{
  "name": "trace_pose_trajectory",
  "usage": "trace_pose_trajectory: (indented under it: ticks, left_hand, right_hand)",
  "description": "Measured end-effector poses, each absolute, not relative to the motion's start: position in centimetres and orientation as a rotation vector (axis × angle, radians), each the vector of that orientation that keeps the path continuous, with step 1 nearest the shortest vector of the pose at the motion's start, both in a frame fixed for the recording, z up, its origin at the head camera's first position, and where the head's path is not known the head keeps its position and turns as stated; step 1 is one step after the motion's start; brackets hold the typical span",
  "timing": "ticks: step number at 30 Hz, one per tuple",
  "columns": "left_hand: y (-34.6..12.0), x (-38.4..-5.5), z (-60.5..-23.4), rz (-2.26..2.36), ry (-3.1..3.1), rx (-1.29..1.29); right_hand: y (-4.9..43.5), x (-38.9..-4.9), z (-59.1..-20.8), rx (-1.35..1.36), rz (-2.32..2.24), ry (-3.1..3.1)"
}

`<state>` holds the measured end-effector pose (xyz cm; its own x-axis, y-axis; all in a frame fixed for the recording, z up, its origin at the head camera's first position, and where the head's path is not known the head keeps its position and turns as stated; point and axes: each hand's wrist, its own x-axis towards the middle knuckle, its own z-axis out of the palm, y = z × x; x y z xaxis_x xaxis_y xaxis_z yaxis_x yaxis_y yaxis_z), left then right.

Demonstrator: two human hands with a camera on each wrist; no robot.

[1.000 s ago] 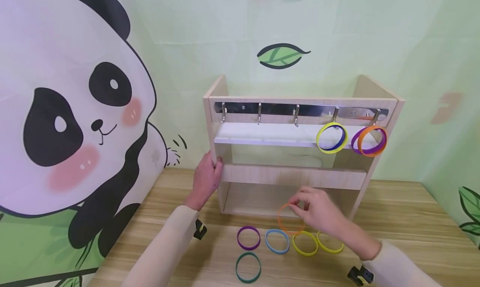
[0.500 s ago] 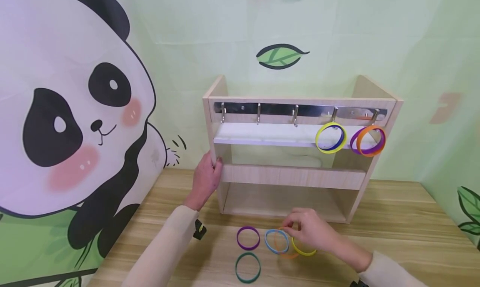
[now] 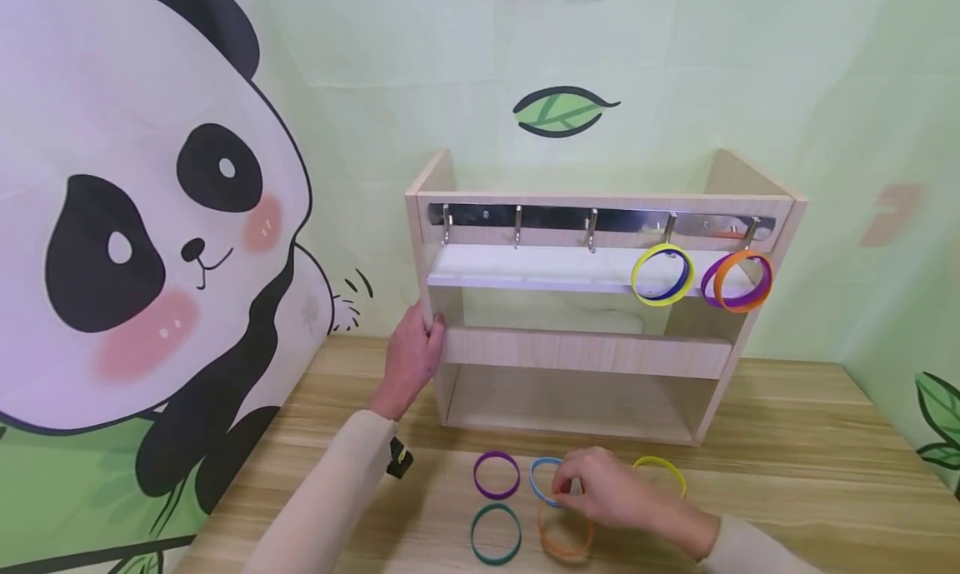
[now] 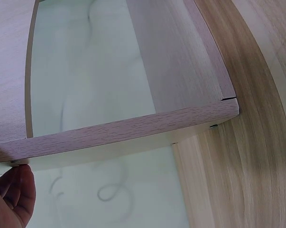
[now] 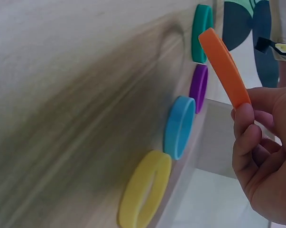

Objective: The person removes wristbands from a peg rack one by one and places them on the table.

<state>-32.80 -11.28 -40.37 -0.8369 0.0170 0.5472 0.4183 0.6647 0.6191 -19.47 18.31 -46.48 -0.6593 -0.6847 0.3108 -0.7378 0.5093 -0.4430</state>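
Head view: right hand (image 3: 603, 488) had drawn its pinched orange rubbery ring (image 5: 224, 67), seemingly unplaced, away from the pale wooden rack (image 3: 585, 353) the left hand (image 3: 412, 353) gripped.

Ten wristbands are in sight: hanging are one yellow wristband (image 3: 637, 276), one dark blue wristband (image 3: 671, 294), one purple wristband (image 3: 707, 288) and one orange wristband (image 3: 766, 284), while one held orange wristband (image 5: 226, 71) makes a fifth. On the one wood-grain table (image 3: 795, 441) are five more: one green wristband (image 5: 199, 38), one flat-lying purple wristband (image 5: 198, 90), one light blue wristband (image 5: 174, 128) and two yellow ones, a nearer yellow band (image 5: 135, 187) beside the light blue and a farther yellow band (image 3: 660, 459). There are also one shelf unit (image 3: 585, 353), one metal rail (image 3: 555, 217), five metal hooks (image 3: 592, 228), one left hand (image 3: 414, 349), one right hand (image 3: 603, 486), two cream sleeves (image 3: 330, 482) and one printed panda (image 3: 150, 232).
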Motion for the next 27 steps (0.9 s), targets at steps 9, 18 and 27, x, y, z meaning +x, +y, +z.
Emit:
trace_pose_trajectory:
  ticks: [9,18,27]
  left_hand:
    - [-11.3,-32.8,-40.5,-1.056,-2.364,-0.338]
    - [-11.3,-32.8,-40.4,-1.059,-2.364,-0.331]
    - [-11.3,-32.9,-40.5,-1.023,-2.348,-0.333]
  right_hand:
    - [18.3,-20.1,-47.7,1.368,0.894,-2.613]
    - [17.9,-20.5,-48.5,1.374,0.864,-2.691]
    - [17.5,-20.9,-48.5,1.328,0.773,-2.813]
